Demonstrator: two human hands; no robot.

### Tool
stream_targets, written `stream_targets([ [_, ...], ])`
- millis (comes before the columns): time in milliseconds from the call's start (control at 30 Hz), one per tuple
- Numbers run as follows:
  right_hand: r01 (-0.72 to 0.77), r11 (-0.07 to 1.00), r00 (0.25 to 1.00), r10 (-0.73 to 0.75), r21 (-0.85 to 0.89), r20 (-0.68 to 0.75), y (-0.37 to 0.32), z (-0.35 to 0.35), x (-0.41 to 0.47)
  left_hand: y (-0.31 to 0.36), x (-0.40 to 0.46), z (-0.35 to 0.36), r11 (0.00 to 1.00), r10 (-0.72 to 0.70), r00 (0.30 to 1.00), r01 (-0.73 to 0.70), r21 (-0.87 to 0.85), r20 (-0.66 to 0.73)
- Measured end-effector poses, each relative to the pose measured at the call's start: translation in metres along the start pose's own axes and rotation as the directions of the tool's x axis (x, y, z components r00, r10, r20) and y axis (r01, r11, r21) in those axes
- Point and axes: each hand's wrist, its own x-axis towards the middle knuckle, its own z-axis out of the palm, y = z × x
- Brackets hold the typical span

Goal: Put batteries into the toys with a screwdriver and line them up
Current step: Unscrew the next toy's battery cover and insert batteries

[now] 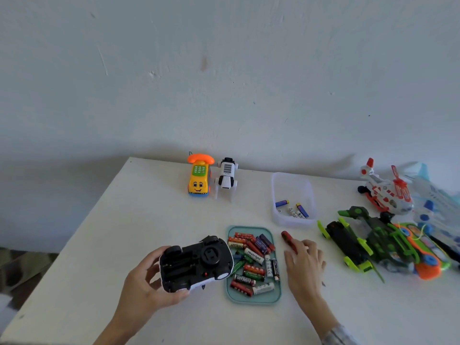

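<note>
My left hand point(146, 282) grips a black and white toy car point(195, 263) turned belly up, its battery bay open and empty-looking, just left of the teal tray point(254, 298) full of several AA batteries point(251, 260). My right hand point(302, 262) lies palm down on the table right of the tray, fingers relaxed, fingertips touching the red-handled screwdriver point(288, 239). A yellow phone-bus toy point(199, 179) and a white robot dog point(226, 176) stand side by side at the table's far edge.
A clear plastic box point(293, 180) with a few small batteries sits behind the tray. At the right lie a green and black car point(358, 242), an orange and green toy point(423, 257), a red and white helicopter point(384, 192) and a blue and white toy point(433, 207).
</note>
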Motion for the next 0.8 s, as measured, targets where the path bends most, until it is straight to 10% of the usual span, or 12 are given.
stream_targets([
  [667,0.075,0.994,0.991,-0.066,-0.081,0.118,-0.037,0.002,0.007,-0.012,-0.003,0.003,1.0,-0.015,0.994,0.012,0.028,0.107],
  [800,0.088,0.981,0.996,-0.09,0.173,0.001,-0.049,-0.012,0.006,-0.008,-0.003,0.004,0.999,0.004,0.996,-0.007,0.042,0.088],
])
